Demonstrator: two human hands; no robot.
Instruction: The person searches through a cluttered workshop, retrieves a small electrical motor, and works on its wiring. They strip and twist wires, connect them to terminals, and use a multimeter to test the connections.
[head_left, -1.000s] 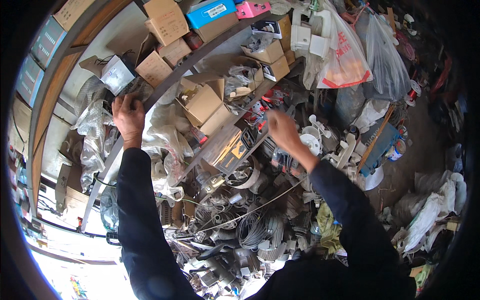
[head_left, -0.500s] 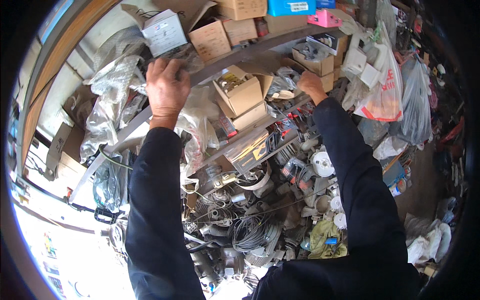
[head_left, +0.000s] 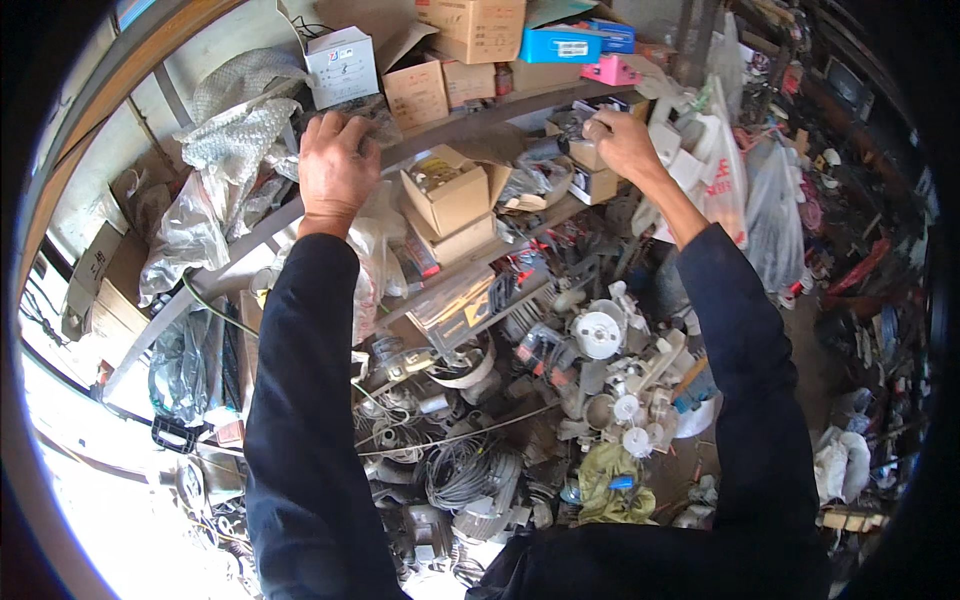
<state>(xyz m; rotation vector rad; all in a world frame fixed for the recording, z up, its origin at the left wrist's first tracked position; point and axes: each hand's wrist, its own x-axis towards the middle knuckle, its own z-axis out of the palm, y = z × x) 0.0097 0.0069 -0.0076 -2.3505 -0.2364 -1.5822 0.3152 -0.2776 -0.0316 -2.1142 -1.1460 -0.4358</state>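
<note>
My left hand (head_left: 338, 172) is closed, its fingers curled over the edge of the upper shelf (head_left: 440, 132). Just beyond those fingers lie dark, crumpled clear plastic and a white printed box (head_left: 341, 66). My right hand (head_left: 630, 146) is raised farther right, below the upper shelf, with its fingers pinched together. Whatever sits between these fingertips is too small to make out. Beside it is a small carton (head_left: 594, 184) on the lower shelf. An open cardboard box (head_left: 446, 196) with small parts stands between my two hands.
Cartons and a blue box (head_left: 560, 45) line the upper shelf. Bubble wrap (head_left: 240, 125) hangs at the left, plastic bags (head_left: 775, 215) at the right. Below lie a coil of grey cable (head_left: 470, 475), white round fittings (head_left: 600, 330) and a yellow-green cloth (head_left: 610, 485).
The view has swung to the right. My right hand has risen and turned, showing more wrist, and is closed beside the small cartons. My left hand keeps its place on the shelf edge.
</note>
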